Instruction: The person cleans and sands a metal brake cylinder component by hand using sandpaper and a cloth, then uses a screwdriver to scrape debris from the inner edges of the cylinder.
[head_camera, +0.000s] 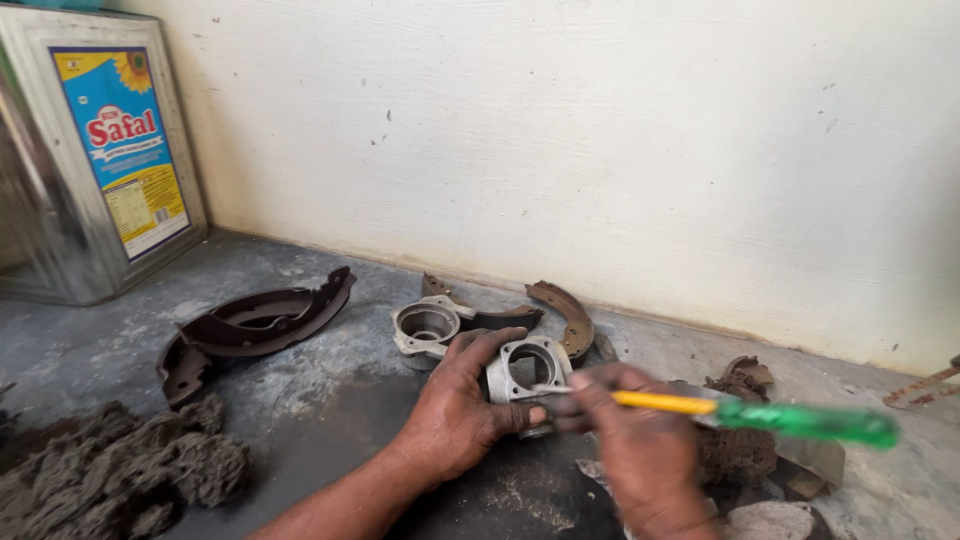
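My left hand (462, 400) is wrapped around a small cast aluminium housing (528, 372), thumb across its near edge and fingers over the far side, holding it upright on the grey concrete floor (330, 400) just in front of me. My right hand (625, 440) grips a screwdriver (760, 412) with a yellow shank and a clear green handle; its tip lies against the near rim of the housing's round bore, the handle pointing off to the right.

The housing looks rigid and fairly light for its bulk, but dusty and probably greasy, so I judge it could twist under the tool. The flat flanges on either side of the bore seem the surest place to clamp it, not the smooth round rim.

Just beyond it to the left sits a second housing (427, 330) of the same kind, bore upward. Behind both lie curved brake shoes: a rusty brown one (568, 315) at far right and a pair of dark shoes (250, 325) further left. A heap of oily cotton waste (120, 475) is at near left, another wad (735, 445) under my right hand, and a large square oil tin (90, 150) stands against the wall at far left.
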